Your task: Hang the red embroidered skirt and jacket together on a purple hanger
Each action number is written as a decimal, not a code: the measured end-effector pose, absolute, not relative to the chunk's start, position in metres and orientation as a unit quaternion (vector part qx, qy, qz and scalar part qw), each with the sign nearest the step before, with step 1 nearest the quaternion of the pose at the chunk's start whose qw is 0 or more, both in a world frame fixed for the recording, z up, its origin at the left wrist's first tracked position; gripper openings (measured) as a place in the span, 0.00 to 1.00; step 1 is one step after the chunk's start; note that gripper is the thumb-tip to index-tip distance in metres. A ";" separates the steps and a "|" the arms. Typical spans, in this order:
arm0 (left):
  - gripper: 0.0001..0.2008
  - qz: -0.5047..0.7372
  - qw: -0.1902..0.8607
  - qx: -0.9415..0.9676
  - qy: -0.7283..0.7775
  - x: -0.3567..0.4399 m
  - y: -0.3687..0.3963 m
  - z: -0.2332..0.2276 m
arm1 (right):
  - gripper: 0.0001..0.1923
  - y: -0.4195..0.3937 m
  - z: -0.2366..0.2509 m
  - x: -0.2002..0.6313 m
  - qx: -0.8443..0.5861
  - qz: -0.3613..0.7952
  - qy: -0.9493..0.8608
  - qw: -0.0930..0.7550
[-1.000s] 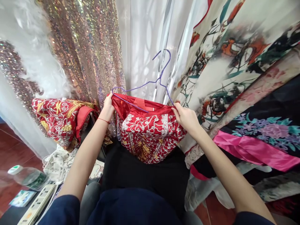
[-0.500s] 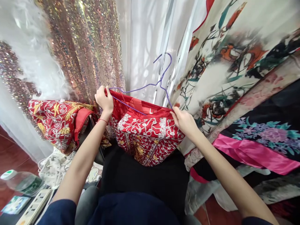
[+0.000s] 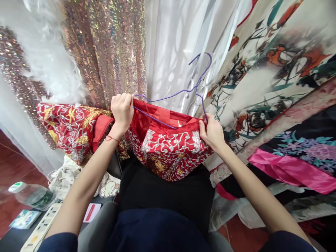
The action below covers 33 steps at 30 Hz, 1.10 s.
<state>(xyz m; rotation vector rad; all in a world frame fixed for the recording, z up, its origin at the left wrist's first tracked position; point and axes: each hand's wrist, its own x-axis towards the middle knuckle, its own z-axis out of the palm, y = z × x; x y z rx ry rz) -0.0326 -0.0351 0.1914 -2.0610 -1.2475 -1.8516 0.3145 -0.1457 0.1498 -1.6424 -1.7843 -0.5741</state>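
Note:
A red embroidered garment [image 3: 170,150] with silver and gold patterns hangs folded over a thin purple wire hanger [image 3: 183,92]. My left hand [image 3: 122,110] grips the garment's top edge and the hanger's left end. My right hand [image 3: 213,132] pinches the garment's top edge at the hanger's right end. The hanger's hook points up toward the white curtain. The garment's lower part rests above my black-clothed lap [image 3: 162,196].
A second red embroidered piece [image 3: 70,127] lies to the left. Sequined fabric [image 3: 105,49], white sheer curtain [image 3: 170,45] and floral printed robes [image 3: 275,70] hang around. A plastic bottle [image 3: 31,196], power strip [image 3: 42,227] and cards lie on the red floor at lower left.
Both hands and the hanger have shifted slightly right and up. My left hand has closed more firmly over the hanger's left end and the garment edge.

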 end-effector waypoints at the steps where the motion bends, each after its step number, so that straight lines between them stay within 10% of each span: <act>1: 0.18 -0.607 0.051 -0.682 -0.406 -0.034 -0.036 0.192 | 0.26 -0.145 0.150 0.311 -0.622 -0.223 -0.677 0.325; 9: 0.14 -0.569 0.025 -0.709 -0.416 -0.038 -0.026 0.191 | 0.25 -0.147 0.153 0.260 -0.592 -0.314 -0.686 0.284; 29: 0.02 -0.587 -0.063 -0.696 -0.408 -0.040 -0.045 0.193 | 0.10 -0.146 0.141 0.159 -0.630 0.040 -0.769 0.097; 33: 0.02 -0.565 -0.037 -0.708 -0.421 -0.040 -0.043 0.189 | 0.22 -0.157 0.150 0.163 -0.618 0.114 -0.772 0.092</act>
